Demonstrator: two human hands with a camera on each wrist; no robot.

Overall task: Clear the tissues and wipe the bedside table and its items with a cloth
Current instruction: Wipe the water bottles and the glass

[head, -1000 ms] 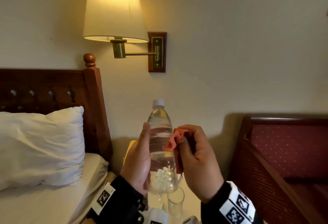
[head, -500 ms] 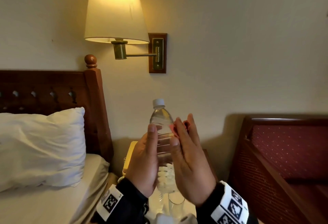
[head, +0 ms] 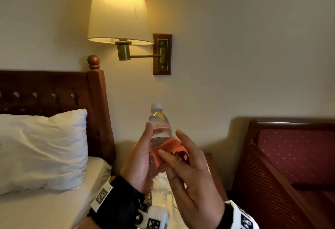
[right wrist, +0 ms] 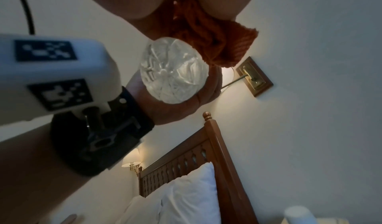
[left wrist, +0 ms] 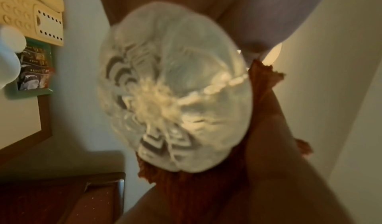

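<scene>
left hand (head: 139, 158) grips a clear water bottle (head: 159, 129) upright in mid-air, above the table (head: 208, 158). thumb lies straight up the bottle's near side; the left wrist view shows the other fingers curled round its far side. white cap on, bottle appears filled nearly to the shoulder. ribbed base visible from below in both wrist views, base blurred in the left one.

right hand (head: 190, 178) holds an orange cloth (head: 170, 150) bunched under its fingers and pressed against the bottle's right side, about mid-body. index finger raised and fairly straight, thumb laid across the cloth; remaining fingers curl over the cloth. in the right wrist view the cloth sits between the palm and the bottle wall, touching the bottle just above the base.

below the hands, partly hidden: an empty drinking glass (head: 175, 210) standing on the table. left wrist view also shows a cream telephone (left wrist: 31, 7) and a small green-framed card (left wrist: 35, 67) at frame left, a white blurred shape in front of them, cannot identify.

surroundings: lit wall lamp (head: 119, 9) above, wooden headboard (head: 54, 92) and white pillow (head: 41, 149) on the bed at left, red upholstered chair (head: 290, 156) at right.
</scene>
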